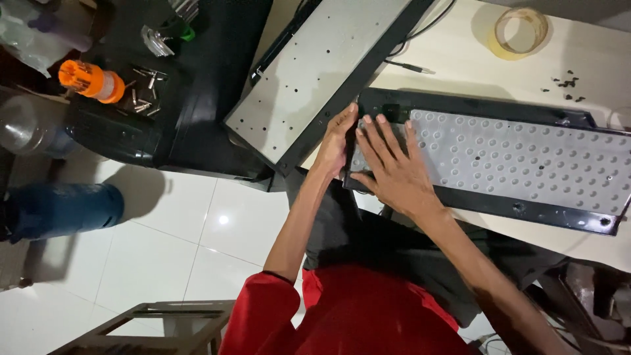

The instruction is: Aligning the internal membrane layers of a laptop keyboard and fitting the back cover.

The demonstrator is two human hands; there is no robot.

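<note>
Pale bench [460, 59]: keyboard half [499, 161] opened, screws [565, 84] out, backplate [315, 72] off; left hand [334, 141] grips its edge, right hand [391, 167] flat, open.

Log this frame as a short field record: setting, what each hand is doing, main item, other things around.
setting: pale desk above a white tiled floor
left hand: grips the left end of the opened keyboard base
right hand: lies flat, fingers spread, on the dimpled membrane sheet
main item: opened keyboard base, black frame
nearby: grey backing plate, tape roll, loose screws
off desk: orange screwdriver handle, blue cylinder
</note>
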